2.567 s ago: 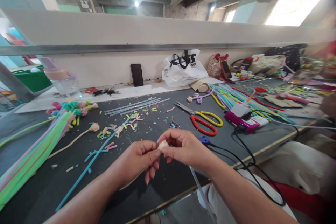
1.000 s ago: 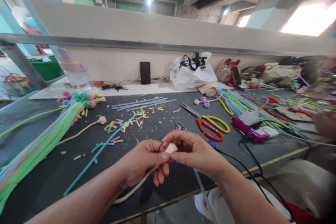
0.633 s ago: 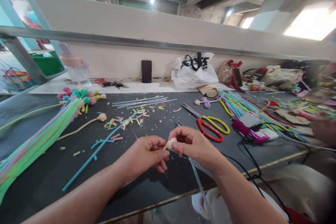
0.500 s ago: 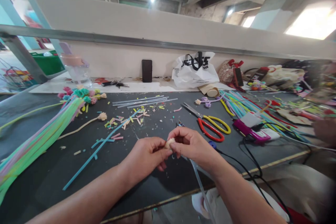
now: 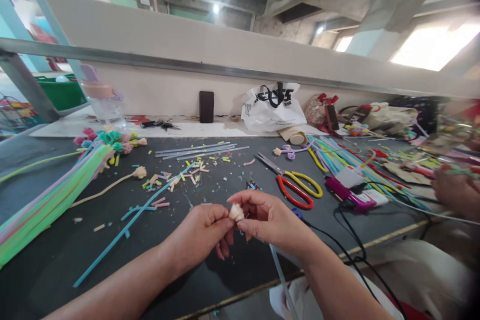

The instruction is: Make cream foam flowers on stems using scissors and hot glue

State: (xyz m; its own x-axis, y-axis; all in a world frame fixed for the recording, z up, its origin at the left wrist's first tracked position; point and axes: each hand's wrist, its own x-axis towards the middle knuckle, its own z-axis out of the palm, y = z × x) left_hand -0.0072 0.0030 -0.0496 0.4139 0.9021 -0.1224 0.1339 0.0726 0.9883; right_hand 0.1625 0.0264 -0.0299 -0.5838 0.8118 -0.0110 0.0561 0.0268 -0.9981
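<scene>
My left hand [image 5: 204, 232] pinches a small cream flower head [image 5: 236, 212] made of soft, ruffled material, low over the dark table. Curved around the flower's right side, my right hand [image 5: 266, 220] has its thumb and fingertips against it. Beneath the right hand lies a mostly hidden blue tool [image 5: 297, 213] with a black cable. A clear rod [image 5: 280, 272] runs from under that hand past the table edge. Scissors [image 5: 288, 180] with red and yellow handles lie beyond. On the left, a blue stem [image 5: 131, 230] lies near a finished-looking cream flower stem [image 5: 112, 189].
A bundle of pastel stems with flowers [image 5: 71, 190] lies at left. Cut tube bits [image 5: 195, 177] and clear rods [image 5: 198, 150] are scattered ahead. A phone [image 5: 206, 107] and a white bag [image 5: 270, 109] stand behind. At right are a magenta device [image 5: 348, 197] and another person's hand [image 5: 452, 195].
The view has shifted slightly. The cream flower is turned so more of it shows, and the right fingers have spread a little around it. The other person's hand is clearer.
</scene>
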